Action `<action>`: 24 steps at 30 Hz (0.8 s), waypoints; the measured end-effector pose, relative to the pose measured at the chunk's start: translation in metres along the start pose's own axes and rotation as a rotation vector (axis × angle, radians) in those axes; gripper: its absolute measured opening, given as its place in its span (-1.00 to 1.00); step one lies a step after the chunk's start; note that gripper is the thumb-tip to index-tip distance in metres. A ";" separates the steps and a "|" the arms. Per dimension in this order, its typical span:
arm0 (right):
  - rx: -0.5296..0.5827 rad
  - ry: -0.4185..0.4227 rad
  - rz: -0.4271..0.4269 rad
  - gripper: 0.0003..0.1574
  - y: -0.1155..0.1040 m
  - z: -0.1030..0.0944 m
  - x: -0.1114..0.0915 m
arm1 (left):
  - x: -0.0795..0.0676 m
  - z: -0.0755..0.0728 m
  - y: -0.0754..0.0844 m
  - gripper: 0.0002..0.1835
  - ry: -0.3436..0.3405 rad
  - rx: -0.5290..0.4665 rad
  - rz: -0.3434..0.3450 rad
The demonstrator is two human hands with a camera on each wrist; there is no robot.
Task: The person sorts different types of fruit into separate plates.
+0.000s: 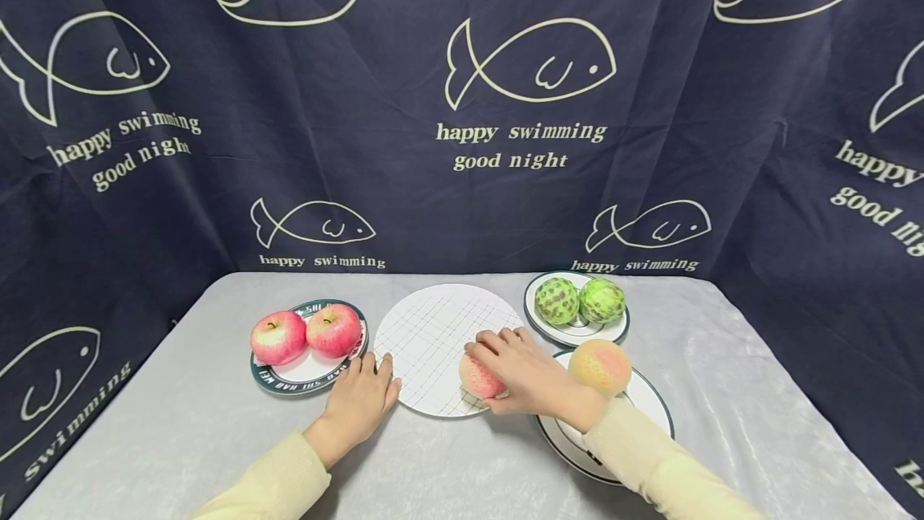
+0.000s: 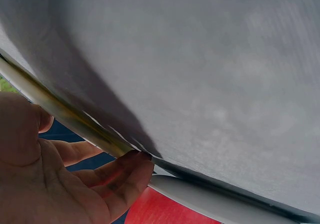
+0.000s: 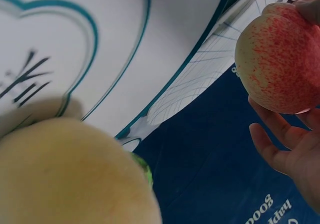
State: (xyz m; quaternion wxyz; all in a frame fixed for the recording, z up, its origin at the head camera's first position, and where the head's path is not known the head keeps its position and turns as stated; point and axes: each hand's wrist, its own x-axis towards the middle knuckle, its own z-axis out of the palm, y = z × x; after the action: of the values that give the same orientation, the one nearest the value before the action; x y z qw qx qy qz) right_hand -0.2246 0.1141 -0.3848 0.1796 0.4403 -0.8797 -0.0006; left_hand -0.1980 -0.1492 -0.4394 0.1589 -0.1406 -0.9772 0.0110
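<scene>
My right hand (image 1: 530, 377) grips a pink-and-yellow peach (image 1: 478, 379) at the right part of a round white board (image 1: 433, 323) with thin grid lines. In the right wrist view the peach (image 3: 280, 58) sits between thumb and fingers; whether it touches the board cannot be told. My left hand (image 1: 359, 400) rests at the board's left edge with its fingers extended, beside the plate of apples. The left wrist view shows the fingertips (image 2: 137, 166) touching near the board's rim. A second peach (image 1: 601, 366) lies on a green-rimmed white plate (image 1: 660, 416), partly hidden by my right forearm.
Two red apples (image 1: 279, 337) sit on a dark-rimmed plate (image 1: 310, 365) at the left. Two green brown-spotted round fruits (image 1: 602, 301) stand on a small plate (image 1: 577, 334) at the back right. A dark fish-patterned curtain (image 1: 462, 207) encloses the grey-covered table (image 1: 447, 472).
</scene>
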 end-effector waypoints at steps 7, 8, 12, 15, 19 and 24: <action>0.015 -0.001 0.038 -0.14 0.008 -0.004 -0.012 | 0.000 0.002 -0.001 -0.56 -0.006 0.004 -0.001; 0.021 -0.002 0.042 -0.13 0.009 -0.005 -0.014 | 0.000 0.002 -0.001 -0.56 -0.007 0.004 -0.001; 0.039 -0.005 0.051 -0.14 0.013 -0.009 -0.019 | 0.000 0.002 -0.001 -0.55 -0.014 0.002 -0.003; 0.041 -0.008 0.049 -0.15 0.016 -0.011 -0.023 | 0.000 0.001 -0.001 -0.55 -0.018 0.000 -0.005; 0.028 -0.019 0.049 -0.14 0.019 -0.014 -0.028 | 0.000 0.000 0.000 -0.55 -0.026 -0.003 -0.007; 0.018 -0.009 0.046 -0.13 0.022 -0.017 -0.034 | 0.000 -0.001 0.000 -0.55 -0.025 -0.001 -0.003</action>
State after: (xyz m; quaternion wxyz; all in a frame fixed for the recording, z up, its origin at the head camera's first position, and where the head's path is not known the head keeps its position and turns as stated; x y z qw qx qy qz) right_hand -0.2173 0.1563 -0.3763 0.1718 0.4216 -0.8903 0.0095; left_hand -0.1980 -0.1490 -0.4384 0.1467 -0.1391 -0.9793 0.0120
